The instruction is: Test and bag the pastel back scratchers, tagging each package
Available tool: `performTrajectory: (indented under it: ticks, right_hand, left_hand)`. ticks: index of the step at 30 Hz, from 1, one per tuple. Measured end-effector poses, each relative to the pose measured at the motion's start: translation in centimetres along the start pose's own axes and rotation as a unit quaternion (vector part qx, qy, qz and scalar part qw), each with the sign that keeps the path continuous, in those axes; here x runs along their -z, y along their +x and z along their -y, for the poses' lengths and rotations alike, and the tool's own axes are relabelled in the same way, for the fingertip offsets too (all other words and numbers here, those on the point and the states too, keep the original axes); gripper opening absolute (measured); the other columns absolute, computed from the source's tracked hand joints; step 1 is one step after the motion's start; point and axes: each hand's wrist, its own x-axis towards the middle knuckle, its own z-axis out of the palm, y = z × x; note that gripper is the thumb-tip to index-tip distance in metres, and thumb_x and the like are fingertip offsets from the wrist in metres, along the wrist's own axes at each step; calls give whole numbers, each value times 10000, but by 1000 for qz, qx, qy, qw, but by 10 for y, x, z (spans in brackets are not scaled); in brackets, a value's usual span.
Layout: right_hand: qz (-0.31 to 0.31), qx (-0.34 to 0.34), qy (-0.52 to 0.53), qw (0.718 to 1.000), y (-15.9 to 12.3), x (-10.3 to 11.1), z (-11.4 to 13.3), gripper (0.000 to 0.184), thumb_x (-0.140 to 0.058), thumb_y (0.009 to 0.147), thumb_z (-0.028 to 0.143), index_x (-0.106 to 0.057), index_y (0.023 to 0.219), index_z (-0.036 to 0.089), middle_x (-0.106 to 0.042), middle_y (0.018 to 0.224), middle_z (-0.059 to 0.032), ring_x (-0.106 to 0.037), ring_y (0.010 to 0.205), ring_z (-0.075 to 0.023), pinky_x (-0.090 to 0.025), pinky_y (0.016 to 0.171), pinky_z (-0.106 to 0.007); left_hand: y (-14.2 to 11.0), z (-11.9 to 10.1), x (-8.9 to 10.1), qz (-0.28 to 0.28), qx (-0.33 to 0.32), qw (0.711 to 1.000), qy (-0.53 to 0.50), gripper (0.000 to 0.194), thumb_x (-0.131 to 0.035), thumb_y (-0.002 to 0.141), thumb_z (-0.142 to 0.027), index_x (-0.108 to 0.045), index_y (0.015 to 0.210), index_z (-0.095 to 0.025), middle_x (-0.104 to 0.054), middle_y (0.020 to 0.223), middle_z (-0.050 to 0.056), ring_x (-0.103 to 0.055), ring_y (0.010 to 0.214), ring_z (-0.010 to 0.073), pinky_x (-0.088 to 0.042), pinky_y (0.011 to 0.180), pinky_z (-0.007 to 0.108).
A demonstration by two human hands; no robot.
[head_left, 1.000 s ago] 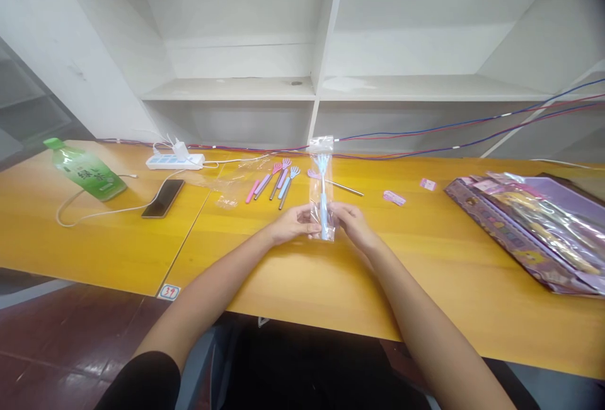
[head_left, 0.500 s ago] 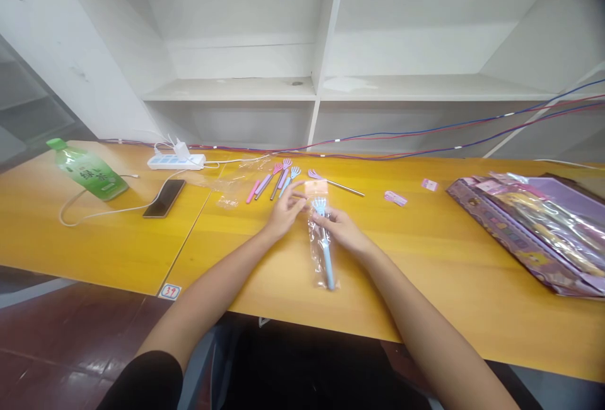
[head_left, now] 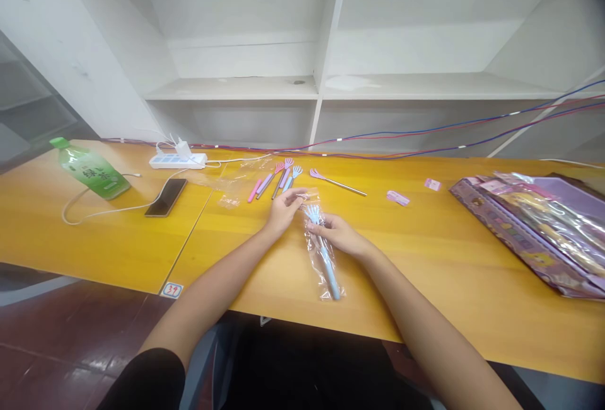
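A light-blue back scratcher (head_left: 327, 264) with a hand-shaped head lies inside a clear plastic bag (head_left: 312, 259) in front of me. My right hand (head_left: 344, 235) grips it through the bag just below the head, thumb on top. At the bag's upper end, my left hand (head_left: 283, 211) has its fingers closed on the top edge of the plastic; the fingertips are partly blurred. Beyond my left hand lie several loose back scratchers in pink (head_left: 278, 167), purple (head_left: 287, 164) and blue (head_left: 295, 172). Another purple one (head_left: 338, 182) with its metal rod drawn out lies farther right.
Clear plastic bags (head_left: 236, 186) lie at the back left, near a white power strip (head_left: 177, 160), a phone (head_left: 165, 198) and a green bottle (head_left: 92, 170). Small pink cards (head_left: 397, 198) are to the right. Packaged purple goods (head_left: 534, 227) are stacked at the far right.
The bagged back scratcher has tilted: its head end moved left and nearer me, its handle end slightly right. My left fingers have closed in on the bag's top flap, which now looks folded.
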Motion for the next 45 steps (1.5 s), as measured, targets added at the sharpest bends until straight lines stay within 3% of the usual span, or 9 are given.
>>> performTrajectory:
  ticks: [4, 10, 16, 22, 27, 31, 35, 41, 45]
  right_hand:
    - [-4, -1, -12, 1000, -1, 0, 2, 582, -773, 763, 745, -581, 830, 200, -565, 773, 11, -509, 747, -170, -432, 730, -319]
    - [-8, 6, -34, 999, -1, 4, 2, 563, -749, 794, 733, -591, 836, 195, -556, 781, 9, -494, 756, -167, -421, 730, -315]
    - [-3, 9, -45, 999, 1, 4, 1, 564, -736, 802, 734, -576, 830, 195, -542, 778, 12, -490, 749, -162, -416, 726, -309]
    - [19, 11, -82, 996, -3, 3, 3, 535, -697, 852, 710, -565, 795, 195, -550, 756, 13, -496, 753, -165, -420, 734, -310]
    - [53, 18, -64, 996, -2, 5, -1, 479, -711, 875, 664, -642, 884, 191, -641, 852, -11, -577, 827, -201, -472, 794, -336]
    - [-15, 42, -5, 999, 5, 2, -13, 484, -717, 884, 647, -626, 1100, 224, -686, 919, -27, -622, 842, -209, -511, 755, -336]
    - [-119, 59, 44, 990, 11, 1, -22, 603, -751, 868, 602, -449, 1289, 294, -679, 972, 0, -612, 706, -162, -495, 626, -296]
    - [-132, 100, -20, 986, 11, 5, -17, 385, -708, 890, 566, -551, 1035, 246, -680, 1058, -55, -668, 832, -188, -551, 745, -339]
    - [-139, 127, -24, 982, 10, 3, -17, 384, -662, 941, 543, -468, 1128, 270, -690, 1080, -52, -695, 876, -200, -573, 803, -366]
  left_hand:
    - [1, 0, 1, -11, -11, 1000, 3, 317, -745, 905, -352, -688, 1163, -177, -794, 1030, 96, -750, 1006, 213, -571, 843, 300]
    - [6, 3, 5, -30, -1, 999, 21, 259, -773, 871, -359, -645, 1011, -182, -776, 832, 34, -686, 674, 133, -529, 672, 251]
    - [8, 12, 9, -38, 23, 997, 63, 216, -735, 898, -372, -657, 909, -171, -722, 750, 16, -664, 655, 129, -521, 649, 245]
    - [11, 23, 10, -65, 67, 995, 42, 282, -661, 971, -449, -569, 905, -191, -698, 826, 22, -691, 723, 144, -544, 636, 246]
    - [12, 16, 11, -110, 56, 992, 27, 284, -628, 997, -458, -489, 934, -218, -620, 727, -44, -598, 561, 100, -477, 548, 214]
    - [7, 9, 5, -69, 51, 996, 9, 273, -680, 960, -412, -475, 1007, -238, -588, 659, -81, -533, 505, 87, -421, 527, 192]
    - [1, 6, -1, 6, 57, 998, 6, 251, -674, 946, -385, -484, 1038, -249, -606, 674, -79, -518, 478, 82, -400, 508, 187]
    - [-3, 7, -6, 52, 75, 996, 10, 142, -570, 948, -292, -555, 839, -203, -585, 666, -43, -544, 521, 90, -437, 533, 205]
    - [-4, 5, -8, 49, 94, 994, 5, 147, -528, 923, -221, -561, 783, -194, -574, 657, -39, -531, 518, 89, -435, 533, 208]
